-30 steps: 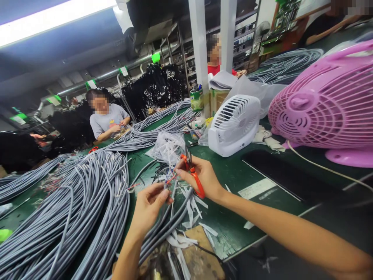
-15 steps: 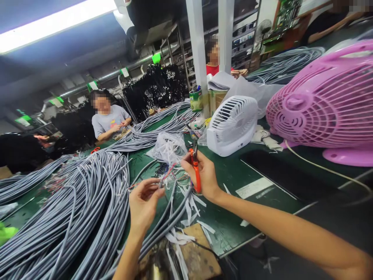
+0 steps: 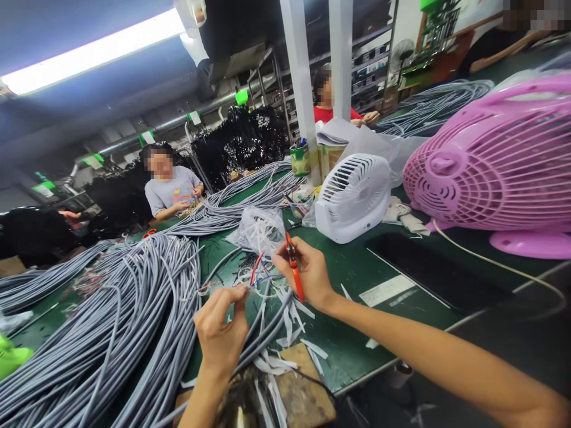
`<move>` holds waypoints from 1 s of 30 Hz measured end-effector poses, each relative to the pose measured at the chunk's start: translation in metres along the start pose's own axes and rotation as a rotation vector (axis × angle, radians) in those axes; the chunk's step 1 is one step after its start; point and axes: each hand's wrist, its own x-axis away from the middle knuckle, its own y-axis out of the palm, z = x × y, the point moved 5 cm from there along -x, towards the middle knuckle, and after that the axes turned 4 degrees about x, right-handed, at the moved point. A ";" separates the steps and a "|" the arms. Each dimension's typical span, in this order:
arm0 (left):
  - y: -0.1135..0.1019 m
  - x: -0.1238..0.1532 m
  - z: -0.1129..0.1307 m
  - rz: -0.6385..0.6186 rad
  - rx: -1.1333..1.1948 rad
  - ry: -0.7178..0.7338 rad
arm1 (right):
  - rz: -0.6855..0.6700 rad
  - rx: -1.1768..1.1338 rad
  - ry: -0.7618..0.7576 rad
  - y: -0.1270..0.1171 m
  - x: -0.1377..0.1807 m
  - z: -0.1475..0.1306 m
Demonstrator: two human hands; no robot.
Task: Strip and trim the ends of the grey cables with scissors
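On the left, a heap of grey cables (image 3: 129, 309) spreads over the green desk (image 3: 345, 333), its strands running from near to far. Just right of it is the left hand (image 3: 223, 324), its grip closed, thumb and fingertips pinched together at what appears to be the base of a red wire (image 3: 256, 269); the fingers hide the exact hold. The wire leans away from those fingertips, toward the far side and slightly right, with loose pale wires around it. A clear plastic bag (image 3: 259, 224) lies beyond.

Farther right, the right hand (image 3: 306, 270) has its grip wrapped around an orange-handled tool (image 3: 296, 279), its long axis running near to far, tip far and tilted slightly left. The red wire lies left of this tool, apart from it, so the left hand is the nearer one. Whether the tool's blades are parted cannot be told. Beyond and to the right stand a white fan (image 3: 354, 199) and a pink fan (image 3: 486, 166).
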 end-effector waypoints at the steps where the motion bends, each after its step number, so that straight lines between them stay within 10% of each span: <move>1: 0.000 0.000 0.001 -0.005 -0.009 0.006 | 0.015 0.023 -0.023 -0.002 0.000 -0.002; 18: -0.007 0.000 0.002 0.007 -0.104 0.079 | -0.100 0.547 -0.629 0.004 0.000 -0.027; 30: -0.014 -0.001 0.004 0.043 -0.247 0.169 | -0.110 0.854 -0.768 0.009 0.004 -0.030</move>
